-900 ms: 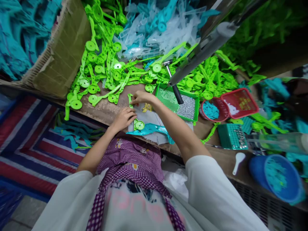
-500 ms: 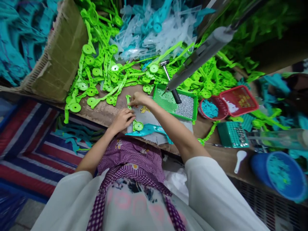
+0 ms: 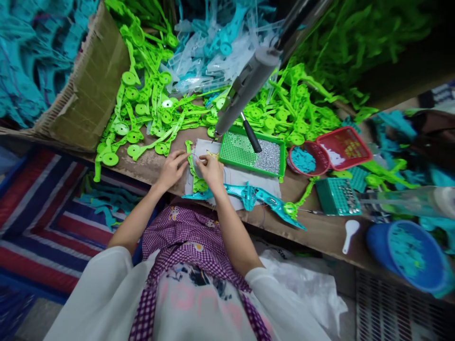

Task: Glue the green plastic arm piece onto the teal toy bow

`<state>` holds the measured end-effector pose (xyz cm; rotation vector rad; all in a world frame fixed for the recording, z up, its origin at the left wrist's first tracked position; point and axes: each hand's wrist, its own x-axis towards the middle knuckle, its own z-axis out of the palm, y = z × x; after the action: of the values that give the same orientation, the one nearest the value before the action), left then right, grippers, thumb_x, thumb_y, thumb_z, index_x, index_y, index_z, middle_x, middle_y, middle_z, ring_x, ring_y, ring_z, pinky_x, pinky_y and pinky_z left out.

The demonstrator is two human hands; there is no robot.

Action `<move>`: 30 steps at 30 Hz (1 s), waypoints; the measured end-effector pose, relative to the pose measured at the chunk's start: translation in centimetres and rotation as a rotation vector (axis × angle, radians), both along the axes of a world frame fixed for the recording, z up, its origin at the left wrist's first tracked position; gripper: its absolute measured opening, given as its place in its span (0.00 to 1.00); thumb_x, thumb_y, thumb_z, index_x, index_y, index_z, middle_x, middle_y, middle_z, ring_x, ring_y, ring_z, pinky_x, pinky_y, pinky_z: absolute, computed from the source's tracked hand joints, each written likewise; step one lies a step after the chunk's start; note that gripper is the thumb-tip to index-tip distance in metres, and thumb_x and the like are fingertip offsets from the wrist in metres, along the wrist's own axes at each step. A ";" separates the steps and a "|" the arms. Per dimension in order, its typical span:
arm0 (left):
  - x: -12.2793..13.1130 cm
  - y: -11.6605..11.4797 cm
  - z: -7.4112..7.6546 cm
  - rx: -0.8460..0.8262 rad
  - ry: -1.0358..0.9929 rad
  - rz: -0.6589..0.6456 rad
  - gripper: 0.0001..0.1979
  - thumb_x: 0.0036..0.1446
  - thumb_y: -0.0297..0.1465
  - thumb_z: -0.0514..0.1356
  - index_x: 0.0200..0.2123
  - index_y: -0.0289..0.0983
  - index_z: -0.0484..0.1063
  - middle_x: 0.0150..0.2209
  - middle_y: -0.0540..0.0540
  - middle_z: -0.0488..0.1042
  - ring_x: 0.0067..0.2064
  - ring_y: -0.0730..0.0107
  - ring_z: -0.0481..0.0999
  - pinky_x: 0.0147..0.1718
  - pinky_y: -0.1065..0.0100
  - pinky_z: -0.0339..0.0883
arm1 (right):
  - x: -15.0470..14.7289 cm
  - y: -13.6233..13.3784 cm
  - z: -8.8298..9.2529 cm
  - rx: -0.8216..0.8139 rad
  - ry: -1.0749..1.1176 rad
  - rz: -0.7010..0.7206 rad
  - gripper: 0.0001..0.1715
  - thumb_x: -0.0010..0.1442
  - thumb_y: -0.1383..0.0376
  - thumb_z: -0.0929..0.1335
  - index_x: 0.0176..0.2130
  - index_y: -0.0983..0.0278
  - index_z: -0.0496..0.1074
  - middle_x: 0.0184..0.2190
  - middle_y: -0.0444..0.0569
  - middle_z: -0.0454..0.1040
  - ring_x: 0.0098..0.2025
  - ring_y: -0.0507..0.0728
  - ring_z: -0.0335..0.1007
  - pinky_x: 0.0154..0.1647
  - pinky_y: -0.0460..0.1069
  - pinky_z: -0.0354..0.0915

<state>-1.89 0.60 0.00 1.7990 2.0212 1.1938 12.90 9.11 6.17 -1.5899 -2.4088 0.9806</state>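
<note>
Hands are meeting over the green plastic arm (image 3: 194,173), its long axis running twelve to six; I am seeing left hand (image 3: 173,168) and right hand (image 3: 212,171) pinching it on the white cloth (image 3: 245,177).

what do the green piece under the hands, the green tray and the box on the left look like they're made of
Green piece: likely moulded plastic, with a bright even colour, smooth and slightly glossy.
Green tray: probably plastic too, with a fine moulded mesh floor.
Box: brown corrugated cardboard, matt, with fluting visible along its torn edge.
</note>
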 end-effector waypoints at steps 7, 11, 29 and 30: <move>-1.8 2.0 -0.3 -0.124 0.122 -0.113 0.16 0.64 0.30 0.57 0.53 0.39 0.76 0.54 0.38 0.73 0.55 0.54 0.71 0.58 0.50 0.64 | -1.1 0.1 0.6 -0.053 0.013 0.008 0.14 0.62 0.60 0.64 0.42 0.58 0.77 0.41 0.48 0.82 0.50 0.59 0.75 0.53 0.52 0.60; -2.1 2.2 0.0 -0.152 0.100 -0.108 0.16 0.64 0.29 0.55 0.51 0.40 0.77 0.54 0.40 0.73 0.55 0.55 0.71 0.58 0.51 0.63 | -2.4 -0.1 0.6 -0.011 -0.031 0.161 0.12 0.60 0.63 0.63 0.40 0.59 0.76 0.41 0.48 0.81 0.49 0.62 0.74 0.55 0.58 0.57; -1.0 2.8 -0.6 -0.070 0.046 0.027 0.12 0.63 0.32 0.57 0.41 0.40 0.81 0.49 0.43 0.77 0.51 0.57 0.74 0.57 0.50 0.62 | 0.0 -2.4 0.0 0.091 -0.064 0.456 0.20 0.71 0.61 0.57 0.52 0.63 0.72 0.52 0.56 0.77 0.52 0.62 0.72 0.54 0.57 0.55; -1.1 2.8 -0.6 -0.071 0.042 0.022 0.12 0.63 0.32 0.56 0.41 0.40 0.80 0.48 0.43 0.77 0.51 0.57 0.74 0.56 0.50 0.62 | 0.2 -2.3 -0.3 0.074 -0.031 0.452 0.20 0.71 0.62 0.57 0.54 0.62 0.71 0.53 0.55 0.76 0.53 0.61 0.71 0.54 0.56 0.56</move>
<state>-2.94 3.45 -0.65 1.7876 2.0842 1.0849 13.13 6.84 5.87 -1.0620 -2.8566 0.9105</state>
